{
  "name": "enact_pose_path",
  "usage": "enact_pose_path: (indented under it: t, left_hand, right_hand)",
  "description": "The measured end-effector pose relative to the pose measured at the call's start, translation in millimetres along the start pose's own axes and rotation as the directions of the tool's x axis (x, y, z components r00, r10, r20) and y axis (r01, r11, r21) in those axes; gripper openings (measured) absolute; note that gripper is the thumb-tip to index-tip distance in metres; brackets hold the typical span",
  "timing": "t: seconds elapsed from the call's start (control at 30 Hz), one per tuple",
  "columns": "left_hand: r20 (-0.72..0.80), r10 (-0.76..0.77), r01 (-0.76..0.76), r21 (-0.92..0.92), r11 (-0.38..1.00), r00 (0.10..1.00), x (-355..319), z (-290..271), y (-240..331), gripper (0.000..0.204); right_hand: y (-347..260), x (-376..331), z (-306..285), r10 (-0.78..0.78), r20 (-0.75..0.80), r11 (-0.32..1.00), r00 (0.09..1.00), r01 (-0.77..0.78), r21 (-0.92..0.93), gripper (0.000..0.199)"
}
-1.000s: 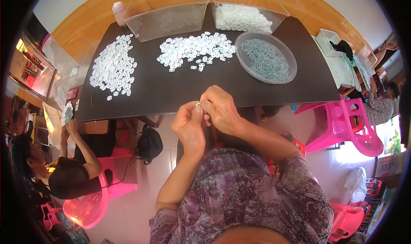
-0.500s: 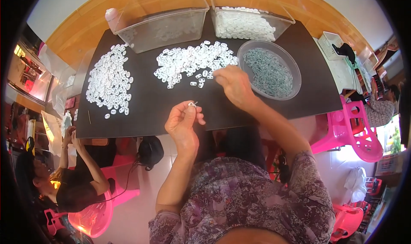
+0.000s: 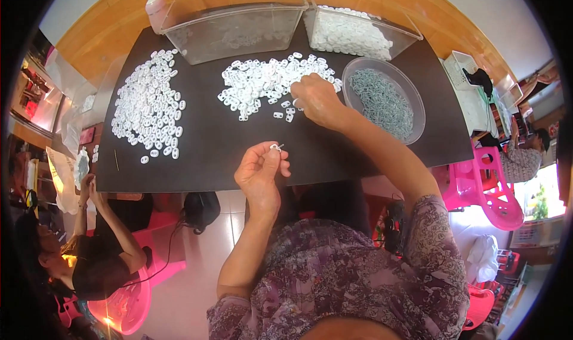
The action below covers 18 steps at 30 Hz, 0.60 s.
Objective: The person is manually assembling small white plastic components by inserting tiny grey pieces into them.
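My left hand is closed, pinching a small white plastic piece between thumb and forefinger. A thin grey metal pin or screw sticks out of that piece. My right hand reaches over the right front of a heap of white two-holed plastic pieces, fingers bent and drawn together. A bit of white shows by its fingers, but what they grip is hidden. Right of this hand, a round clear bowl holds many small grey metal screws or pins.
A second heap of white oval pieces covers the table's left side. Two clear bins stand at the back: one with few pieces, the other piled with white ones. A pink bottle stands back left. Another person sits at left.
My right hand has shifted a little left and farther in over the middle heap. My left hand still pinches its white piece. The view has tilted slightly.
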<state>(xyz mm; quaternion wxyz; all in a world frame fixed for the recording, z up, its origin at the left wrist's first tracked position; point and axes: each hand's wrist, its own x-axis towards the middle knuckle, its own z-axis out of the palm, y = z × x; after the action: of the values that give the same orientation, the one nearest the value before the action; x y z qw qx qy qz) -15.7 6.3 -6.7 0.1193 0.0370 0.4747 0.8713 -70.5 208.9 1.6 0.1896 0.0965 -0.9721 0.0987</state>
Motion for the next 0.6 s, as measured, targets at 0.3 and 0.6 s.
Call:
enact_pose_path:
  t: [0.3, 0.6]
  left_hand:
    - [-0.018, 0.001, -0.001, 0.015, 1.000, 1.000, -2, 2, 3, 0.019]
    - [-0.024, -0.033, 0.034, 0.048, 0.998, 0.999, -2, 6, 9, 0.017]
  right_hand:
    - [-37, -22, -32, 0.352, 0.261, 0.383, 0.899, -0.393, 0.836, 0.016]
    - [-60, -34, -31, 0.345, 0.496, -0.072, 0.797, -0.505, 0.860, 0.016]
